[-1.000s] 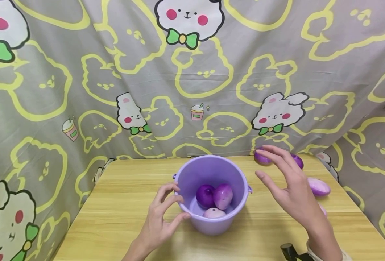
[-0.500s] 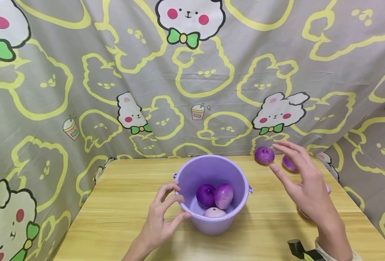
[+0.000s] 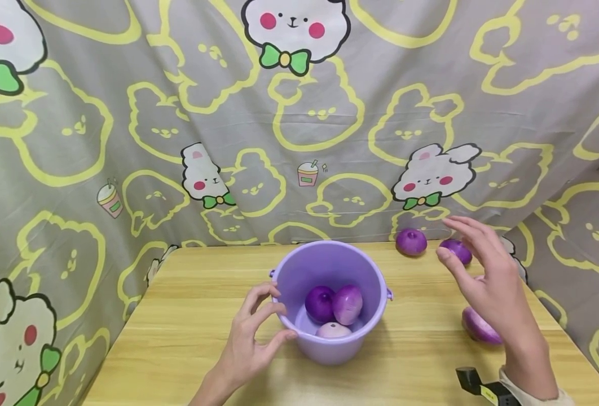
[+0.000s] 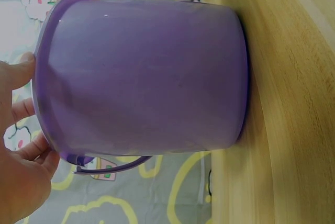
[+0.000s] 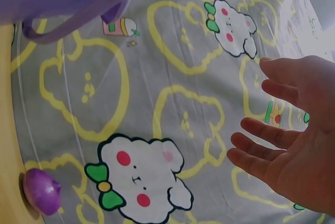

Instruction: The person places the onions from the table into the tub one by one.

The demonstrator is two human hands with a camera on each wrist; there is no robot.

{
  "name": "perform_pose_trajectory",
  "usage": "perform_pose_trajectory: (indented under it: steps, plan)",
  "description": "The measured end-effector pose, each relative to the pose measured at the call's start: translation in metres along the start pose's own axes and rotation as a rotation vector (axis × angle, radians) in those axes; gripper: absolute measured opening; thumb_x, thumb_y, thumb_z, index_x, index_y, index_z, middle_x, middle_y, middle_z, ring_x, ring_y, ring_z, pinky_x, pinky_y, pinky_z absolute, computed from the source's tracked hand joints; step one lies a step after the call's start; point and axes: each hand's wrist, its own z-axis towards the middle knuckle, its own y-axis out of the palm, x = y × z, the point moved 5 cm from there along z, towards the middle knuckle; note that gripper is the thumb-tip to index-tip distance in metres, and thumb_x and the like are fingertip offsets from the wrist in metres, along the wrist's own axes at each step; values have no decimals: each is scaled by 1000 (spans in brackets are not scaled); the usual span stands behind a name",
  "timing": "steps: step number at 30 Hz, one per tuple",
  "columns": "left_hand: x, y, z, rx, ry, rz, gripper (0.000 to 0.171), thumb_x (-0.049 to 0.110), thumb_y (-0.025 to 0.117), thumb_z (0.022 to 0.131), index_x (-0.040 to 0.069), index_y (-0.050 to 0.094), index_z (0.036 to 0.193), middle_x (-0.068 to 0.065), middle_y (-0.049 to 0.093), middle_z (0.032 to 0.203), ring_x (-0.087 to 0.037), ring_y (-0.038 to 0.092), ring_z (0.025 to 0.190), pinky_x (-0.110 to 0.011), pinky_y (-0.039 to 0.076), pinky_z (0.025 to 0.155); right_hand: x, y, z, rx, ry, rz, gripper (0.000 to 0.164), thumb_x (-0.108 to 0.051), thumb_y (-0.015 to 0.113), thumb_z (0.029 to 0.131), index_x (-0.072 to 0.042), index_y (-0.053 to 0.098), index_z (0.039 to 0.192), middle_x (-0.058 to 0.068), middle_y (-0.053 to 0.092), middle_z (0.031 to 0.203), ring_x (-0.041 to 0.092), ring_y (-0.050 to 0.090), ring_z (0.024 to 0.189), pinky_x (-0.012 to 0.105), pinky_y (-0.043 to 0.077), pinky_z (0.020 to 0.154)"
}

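A lilac plastic bucket (image 3: 330, 352) stands upright on the table, with a dark purple onion (image 3: 321, 304), a lighter purple one and a pale one inside. My left hand (image 3: 246, 338) holds the bucket's left rim, fingertips bent over its edge and thumb at the near side; the left wrist view shows the bucket wall close up. My right hand (image 3: 500, 287) hangs over the table's right side, fingers spread and slightly bent, holding nothing. Beneath and beside it lies a purple-and-white onion (image 3: 478, 327). Farther back sit a purple onion (image 3: 411, 242) and another purple onion (image 3: 457, 252).
A wooden table (image 3: 188, 316) carries everything. Behind and beside it hangs a grey curtain (image 3: 259, 124) with cartoon rabbits. A black device (image 3: 482, 386) is at my right wrist. The bucket's handle (image 4: 115, 166) hangs down at its side.
My right hand has moved rightward, away from the bucket, uncovering the onions at the back and the purple-and-white onion. My left hand and the bucket have stayed put.
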Motion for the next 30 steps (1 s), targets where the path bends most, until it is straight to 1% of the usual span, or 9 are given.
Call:
perform_pose_trajectory:
  steps: [4, 6, 12, 14, 20, 22, 25, 28, 30]
  plan:
    - [0, -1, 0, 6, 5, 0, 27, 26, 85, 85, 15, 68, 103, -12, 55, 125, -38, 53, 126, -33, 39, 118, 6, -3, 1, -1, 32, 6, 64, 6, 80, 84, -17, 63, 140, 5, 56, 143, 0, 46, 132, 7, 37, 107]
    - [0, -2, -1, 6, 5, 0, 27, 26, 85, 85, 15, 68, 103, -12, 55, 125, -38, 52, 126, -33, 39, 118, 9, -5, 1, -3, 43, 6, 63, 7, 78, 85, -18, 63, 141, 6, 56, 142, 1, 46, 132, 7, 37, 107]
    - [0, -2, -1, 7, 9, -2, 27, 26, 85, 85, 14, 68, 103, -12, 56, 125, -38, 52, 127, -33, 39, 118, 20, -9, -1, -17, 105, -24, 57, 1, 74, 92, -20, 60, 143, 7, 54, 144, -3, 44, 131, 5, 36, 106]
    - [0, -1, 0, 9, 15, -6, 27, 25, 85, 85, 14, 68, 102, -13, 56, 125, -38, 52, 126, -34, 39, 118, 24, -11, -2, -14, 122, -28, 56, -1, 74, 92, -19, 60, 143, 7, 53, 144, -4, 43, 130, 4, 35, 105]
    - [1, -1, 1, 18, 31, -11, 26, 24, 85, 85, 13, 68, 101, -14, 55, 123, -39, 53, 125, -34, 40, 117, 36, -16, -4, 7, 130, -36, 55, 1, 75, 91, -14, 61, 142, 8, 54, 142, -7, 43, 127, 3, 35, 105]
    - [2, -1, 2, 19, 33, -12, 26, 24, 85, 85, 12, 68, 101, -14, 55, 123, -39, 53, 125, -34, 40, 117, 40, -17, -4, 11, 133, -38, 53, 1, 75, 91, -13, 62, 141, 6, 54, 141, -7, 44, 127, 3, 36, 104]
    - [2, -1, 2, 18, 34, -13, 26, 25, 84, 86, 12, 68, 101, -14, 55, 123, -39, 53, 125, -34, 41, 117, 45, -20, -5, 14, 143, -41, 52, 1, 75, 91, -12, 62, 140, -1, 54, 140, -7, 45, 125, 2, 36, 103]
    - [2, -1, 2, 17, 35, -12, 26, 25, 85, 86, 12, 68, 101, -14, 55, 123, -39, 53, 125, -34, 41, 117, 49, -22, -6, 13, 157, -45, 51, 0, 74, 92, -13, 62, 140, -7, 54, 140, -7, 45, 124, 2, 36, 102]
    - [1, -1, 1, 16, 33, -11, 26, 25, 85, 86, 13, 68, 102, -13, 55, 123, -39, 53, 125, -34, 41, 117, 52, -24, -7, 11, 166, -47, 51, -2, 74, 93, -14, 62, 141, -9, 54, 139, -8, 46, 123, 2, 36, 102]
